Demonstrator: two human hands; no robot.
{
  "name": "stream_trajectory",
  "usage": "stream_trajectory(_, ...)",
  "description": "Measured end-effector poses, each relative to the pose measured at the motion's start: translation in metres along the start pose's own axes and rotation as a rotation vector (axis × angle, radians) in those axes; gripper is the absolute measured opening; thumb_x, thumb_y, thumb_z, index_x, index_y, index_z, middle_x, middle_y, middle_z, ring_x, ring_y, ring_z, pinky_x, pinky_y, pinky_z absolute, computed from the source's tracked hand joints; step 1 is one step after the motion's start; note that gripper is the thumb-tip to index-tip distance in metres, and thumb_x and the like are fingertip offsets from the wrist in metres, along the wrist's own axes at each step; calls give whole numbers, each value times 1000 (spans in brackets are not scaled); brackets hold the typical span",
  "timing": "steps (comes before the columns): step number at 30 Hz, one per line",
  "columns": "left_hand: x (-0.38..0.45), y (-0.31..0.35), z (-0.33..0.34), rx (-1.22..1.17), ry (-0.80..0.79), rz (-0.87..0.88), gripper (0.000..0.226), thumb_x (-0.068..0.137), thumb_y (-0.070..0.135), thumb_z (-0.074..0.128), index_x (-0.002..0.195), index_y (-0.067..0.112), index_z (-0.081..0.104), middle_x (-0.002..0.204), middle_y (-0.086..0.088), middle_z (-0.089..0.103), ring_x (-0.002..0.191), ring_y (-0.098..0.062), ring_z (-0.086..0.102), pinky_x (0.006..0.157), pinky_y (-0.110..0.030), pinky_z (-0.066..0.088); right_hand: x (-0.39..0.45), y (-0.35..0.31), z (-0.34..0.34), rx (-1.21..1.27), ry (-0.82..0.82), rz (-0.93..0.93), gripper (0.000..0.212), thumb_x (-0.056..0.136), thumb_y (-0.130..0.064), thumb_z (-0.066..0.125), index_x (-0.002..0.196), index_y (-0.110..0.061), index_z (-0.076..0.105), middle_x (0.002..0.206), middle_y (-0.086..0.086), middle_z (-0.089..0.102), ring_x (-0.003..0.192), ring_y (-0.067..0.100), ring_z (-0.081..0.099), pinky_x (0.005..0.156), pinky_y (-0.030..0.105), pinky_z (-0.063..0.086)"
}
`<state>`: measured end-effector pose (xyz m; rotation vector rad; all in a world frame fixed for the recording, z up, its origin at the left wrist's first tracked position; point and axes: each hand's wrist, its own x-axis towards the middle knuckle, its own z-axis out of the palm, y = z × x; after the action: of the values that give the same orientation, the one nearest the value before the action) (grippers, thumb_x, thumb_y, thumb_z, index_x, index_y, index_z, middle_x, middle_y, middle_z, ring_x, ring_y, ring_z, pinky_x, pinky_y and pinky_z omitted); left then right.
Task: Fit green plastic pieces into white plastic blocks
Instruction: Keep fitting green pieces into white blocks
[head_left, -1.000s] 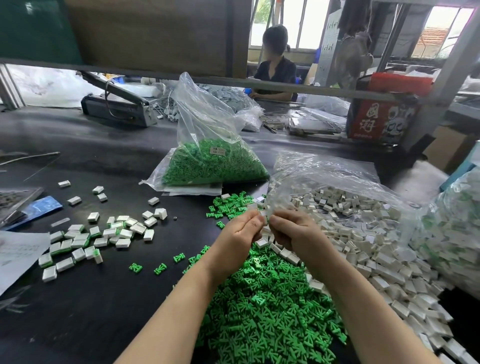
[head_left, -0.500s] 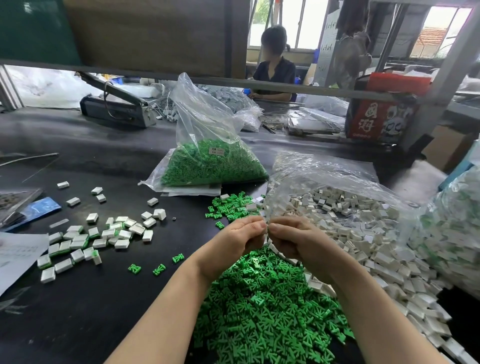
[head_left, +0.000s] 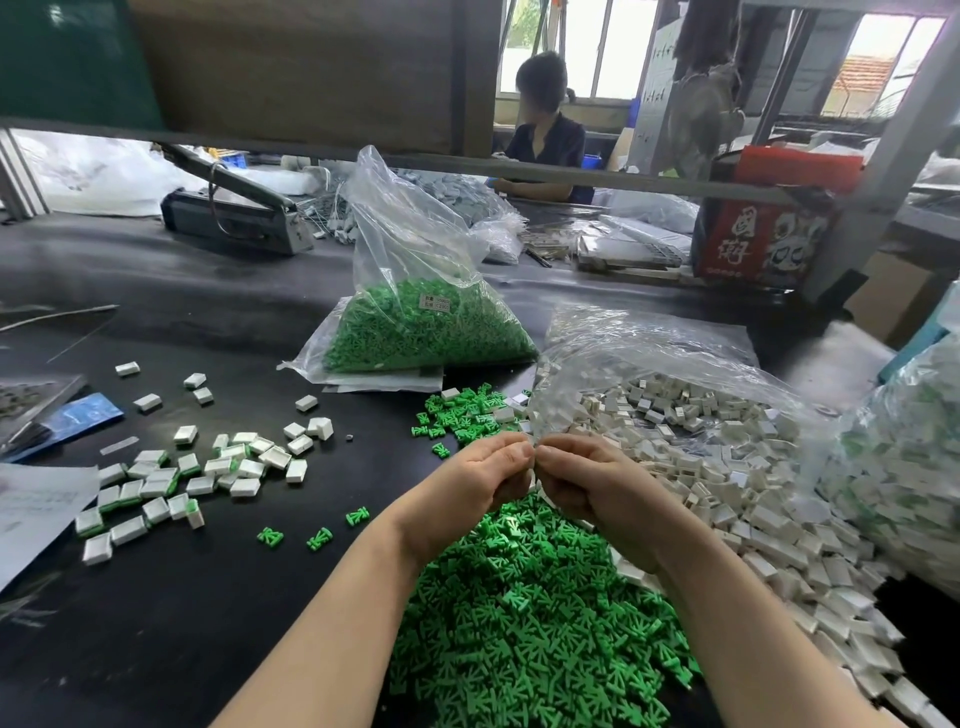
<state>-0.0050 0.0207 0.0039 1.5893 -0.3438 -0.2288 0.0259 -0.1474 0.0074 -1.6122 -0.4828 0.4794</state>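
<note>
My left hand (head_left: 475, 486) and my right hand (head_left: 589, 483) meet fingertip to fingertip above the near edge of a heap of loose green pieces (head_left: 524, 623). Both have curled fingers pinching something small between them; the fingers hide what it is. A spread of white blocks (head_left: 727, 467) lies to the right, partly under clear plastic. On the left sits a cluster of white blocks with green pieces fitted (head_left: 171, 478). A few single green pieces (head_left: 319, 538) lie on the black table (head_left: 156, 623).
A clear bag of green pieces (head_left: 421, 322) stands behind the hands. Another bag of fitted blocks (head_left: 904, 467) bulges at the right edge. Paper (head_left: 36, 509) and a blue packet (head_left: 78, 415) lie at the left. A person sits at the far side.
Both hands have drawn slightly nearer to me and stayed pressed together at the fingertips. The piles have not shifted.
</note>
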Motion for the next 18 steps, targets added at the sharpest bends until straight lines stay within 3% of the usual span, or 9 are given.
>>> stream_trajectory(5, -1, 3, 2, -67, 2, 25, 29, 107, 13, 35, 82, 19, 50, 60, 19, 44, 54, 3, 39, 54, -8, 37, -2, -3, 3, 71, -7, -25, 18, 90, -30, 58, 79, -18, 64, 61, -8, 41, 51, 5, 31, 46, 15, 25)
stream_trajectory(13, -1, 4, 6, -141, 51, 10, 28, 107, 13, 34, 91, 19, 56, 62, 20, 53, 58, 7, 51, 62, -6, 44, -2, -5, 8, -59, 85, -52, 30, 100, -20, 49, 96, 10, 52, 64, -1, 39, 56, 9, 31, 53, 27, 21)
stream_trajectory(18, -3, 6, 6, -137, 68, 21, 30, 107, 11, 34, 82, 17, 51, 61, 16, 48, 54, 4, 46, 56, -7, 40, 0, -4, 8, -184, 103, -87, 27, 102, -16, 48, 91, 8, 52, 62, -5, 41, 56, 6, 35, 51, 20, 28)
